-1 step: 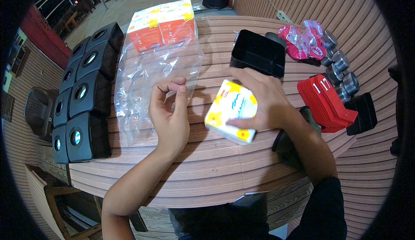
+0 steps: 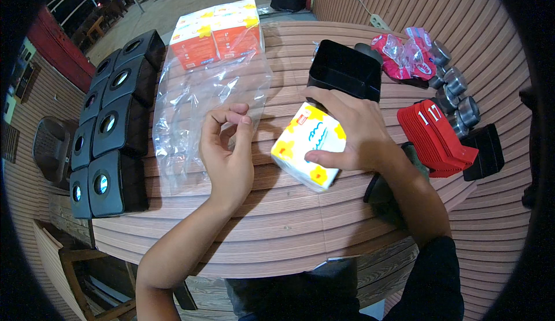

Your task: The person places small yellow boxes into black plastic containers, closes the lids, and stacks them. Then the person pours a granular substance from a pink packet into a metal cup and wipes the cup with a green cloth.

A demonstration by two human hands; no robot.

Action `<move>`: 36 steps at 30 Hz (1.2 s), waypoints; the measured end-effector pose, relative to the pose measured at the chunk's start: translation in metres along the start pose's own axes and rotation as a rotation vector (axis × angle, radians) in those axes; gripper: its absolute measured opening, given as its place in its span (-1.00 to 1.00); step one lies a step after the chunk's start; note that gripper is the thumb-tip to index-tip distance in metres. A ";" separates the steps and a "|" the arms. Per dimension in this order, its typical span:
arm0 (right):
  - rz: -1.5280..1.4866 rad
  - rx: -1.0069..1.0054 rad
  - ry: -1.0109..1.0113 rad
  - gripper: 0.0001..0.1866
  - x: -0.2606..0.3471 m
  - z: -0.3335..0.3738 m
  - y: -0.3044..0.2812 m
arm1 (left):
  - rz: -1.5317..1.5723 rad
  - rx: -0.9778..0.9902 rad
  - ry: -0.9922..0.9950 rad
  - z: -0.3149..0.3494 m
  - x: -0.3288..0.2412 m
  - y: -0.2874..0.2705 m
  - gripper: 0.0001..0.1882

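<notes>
My right hand grips a square white tissue pack with yellow flowers and blue lettering. The pack is tilted over the table, its upper face toward me, and my thumb lies across its right side. My left hand is raised to the left of the pack, fingers curled and thumb close to the fingertips, with nothing visible between them. Beyond my left hand a clear plastic bag lies spread out. Just past my right hand stands an open black box, its near edge partly hidden by the hand.
Several black boxes with round holes line the left side. More tissue packs with orange sides stand at the back. To the right are a pink package, metal-topped containers, stacked red signs and a black holder.
The tissue pack has turned slightly and shifted a little left in my right hand. My left hand has stayed in place.
</notes>
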State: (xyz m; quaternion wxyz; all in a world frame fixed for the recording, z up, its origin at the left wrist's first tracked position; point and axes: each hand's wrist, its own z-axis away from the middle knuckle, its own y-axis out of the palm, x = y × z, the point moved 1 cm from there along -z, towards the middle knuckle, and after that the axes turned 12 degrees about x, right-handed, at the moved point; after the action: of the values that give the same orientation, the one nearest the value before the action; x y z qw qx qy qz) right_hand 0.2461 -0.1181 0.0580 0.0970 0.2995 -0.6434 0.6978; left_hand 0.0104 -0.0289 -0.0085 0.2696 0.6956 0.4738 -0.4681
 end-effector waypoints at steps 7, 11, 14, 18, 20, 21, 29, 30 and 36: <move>0.149 -0.001 -0.324 0.23 0.002 0.002 -0.004 | 0.132 0.035 -0.060 0.000 0.006 -0.003 -0.82; 0.092 0.016 -0.434 0.25 -0.006 -0.002 0.004 | 0.043 0.073 0.003 -0.002 0.008 -0.006 -0.78; -0.065 0.092 -0.439 0.25 -0.010 -0.006 0.008 | -0.032 0.021 0.047 -0.003 0.008 -0.005 -0.78; -0.021 -0.182 -0.531 0.25 -0.011 -0.001 0.006 | 0.127 0.012 0.004 -0.003 0.007 -0.003 -0.79; 0.053 -0.566 -0.588 0.22 -0.014 0.001 0.001 | 0.149 0.035 -0.037 -0.002 0.007 -0.004 -0.81; 0.198 -0.768 -0.524 0.19 -0.016 0.002 -0.002 | 0.154 0.040 -0.052 -0.002 0.007 -0.004 -0.82; 0.511 -1.013 0.003 0.10 -0.044 0.003 -0.023 | 0.089 0.108 -0.074 -0.001 0.004 -0.002 -0.81; 0.424 -0.990 -0.003 0.01 -0.047 0.002 -0.021 | 0.083 0.109 -0.065 -0.001 0.004 -0.002 -0.81; 0.532 -0.622 0.245 -0.15 -0.058 -0.001 -0.005 | 0.047 0.114 -0.038 0.000 0.010 -0.001 -0.83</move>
State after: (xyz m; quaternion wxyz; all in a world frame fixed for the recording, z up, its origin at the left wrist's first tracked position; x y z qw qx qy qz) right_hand 0.2947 -0.1015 0.0306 0.0751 -0.0055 -0.8617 0.5017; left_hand 0.0108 -0.0243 -0.0172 0.2495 0.7117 0.4246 -0.5009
